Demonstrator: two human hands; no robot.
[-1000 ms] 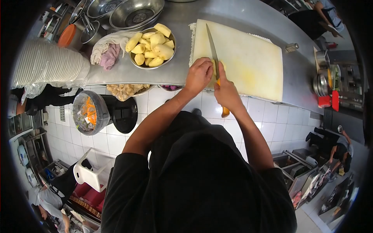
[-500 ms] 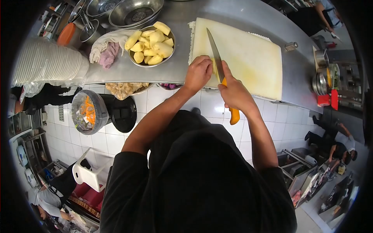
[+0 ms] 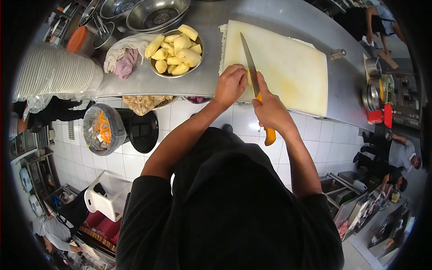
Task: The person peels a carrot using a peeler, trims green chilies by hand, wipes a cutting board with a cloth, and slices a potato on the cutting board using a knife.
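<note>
My right hand [image 3: 273, 109] is wrapped around the yellow handle of a long kitchen knife [image 3: 250, 60], its index finger stretched along the blade's base. The blade points away from me over a white cutting board [image 3: 292, 58]. Close to the left of the blade, my left hand [image 3: 231, 84] is closed at the board's near left edge. A sliver of yellow beside its fingers looks like a piece of peeled potato, mostly hidden by the hand. Left of the board stands a metal bowl [image 3: 174, 76] heaped with peeled potatoes [image 3: 180, 51].
Cloths [image 3: 128, 56], metal basins [image 3: 157, 15] and stacked plastic tubs [image 3: 58, 74] line the counter's left. A small metal container [image 3: 337, 54] is right of the board. A lined bin [image 3: 104, 130] with scraps and a white chair [image 3: 103, 200] stand on the floor. Several people work around.
Both hands and the knife have barely moved. In the background at right, people have shifted position.
</note>
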